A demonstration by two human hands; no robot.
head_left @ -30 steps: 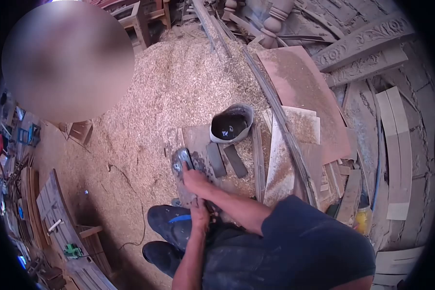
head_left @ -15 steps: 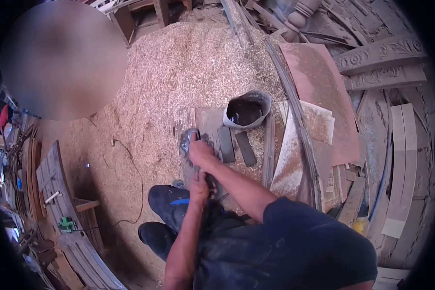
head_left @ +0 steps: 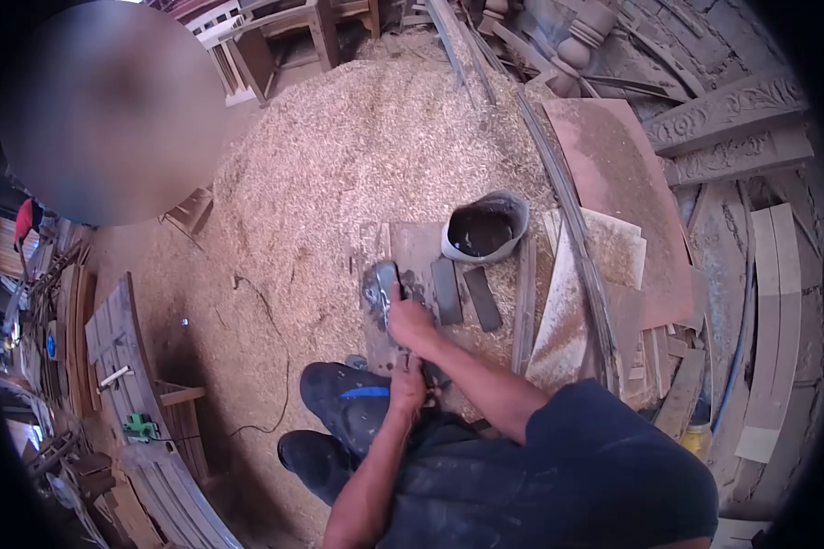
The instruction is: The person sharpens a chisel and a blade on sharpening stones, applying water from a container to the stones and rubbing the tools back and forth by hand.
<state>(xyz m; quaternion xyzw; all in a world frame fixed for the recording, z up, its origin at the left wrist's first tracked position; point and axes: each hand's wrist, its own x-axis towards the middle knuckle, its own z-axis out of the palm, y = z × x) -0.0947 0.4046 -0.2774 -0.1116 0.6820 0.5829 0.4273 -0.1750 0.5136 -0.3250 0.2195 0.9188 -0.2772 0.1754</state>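
Note:
My right hand (head_left: 412, 324) is closed, its index finger stretched forward onto a wet grey sharpening stone (head_left: 387, 274). Whatever its other fingers grip is hidden under the hand. Just behind it, nearer my body, my left hand (head_left: 408, 388) is closed too, with its contents hidden from above. The stone lies on a worn wooden board (head_left: 410, 242) with dark wet patches. To the right of it rest two more grey blocks, one wider block (head_left: 446, 291) and one darker, narrower block (head_left: 482, 299). A cut-open pale bucket (head_left: 519, 222) with dark liquid stands beyond them.
A mound of wood shavings (head_left: 339, 156) spreads ahead. On the right lie long wood strips (head_left: 572, 229), a pinkish sheet (head_left: 627, 174) and carved timber (head_left: 728, 114). A slatted wooden panel (head_left: 124, 334) bears a green tool (head_left: 141, 427) on the left. A cord (head_left: 279, 329) crosses the floor.
The whole view has shifted, so everything appears lower and farther right. Relative to the sharpening stone, both hands have drawn back slightly toward my body, uncovering more of its far end.

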